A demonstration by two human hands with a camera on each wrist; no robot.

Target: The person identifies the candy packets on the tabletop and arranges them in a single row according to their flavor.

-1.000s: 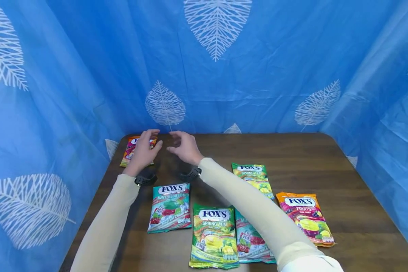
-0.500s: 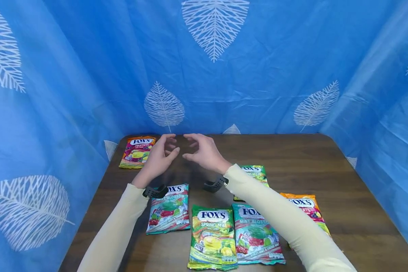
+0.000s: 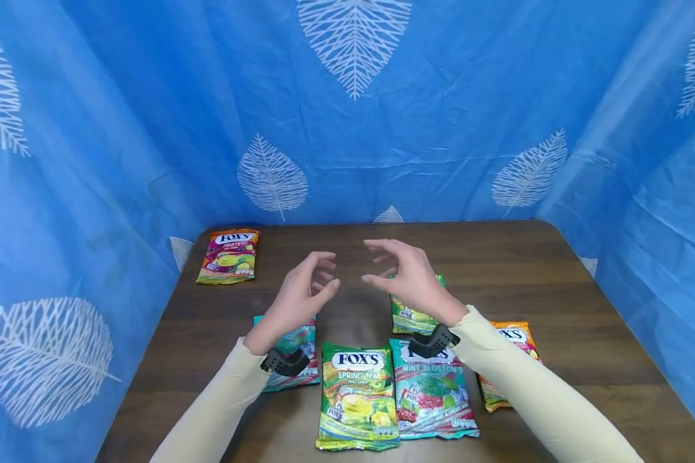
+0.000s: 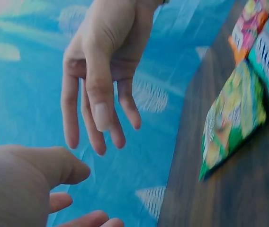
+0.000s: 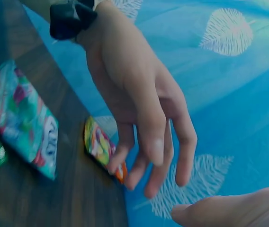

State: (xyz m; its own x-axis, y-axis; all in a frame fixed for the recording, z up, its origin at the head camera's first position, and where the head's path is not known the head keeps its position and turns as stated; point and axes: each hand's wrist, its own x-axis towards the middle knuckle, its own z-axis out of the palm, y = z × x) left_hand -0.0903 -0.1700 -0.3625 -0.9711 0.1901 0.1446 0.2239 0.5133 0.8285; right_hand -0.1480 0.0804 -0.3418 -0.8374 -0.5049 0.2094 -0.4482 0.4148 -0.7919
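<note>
Hovering, my left hand (image 3: 295, 290) and right hand (image 3: 415, 278) grasp nothing. Flatness likely steadies the bottom-centre green rectangular plastic packet (image 3: 358, 400).

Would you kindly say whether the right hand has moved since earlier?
Yes, in the head view the right hand has moved rightward, away from the Fox's Fruits candy bag at far left.
</note>
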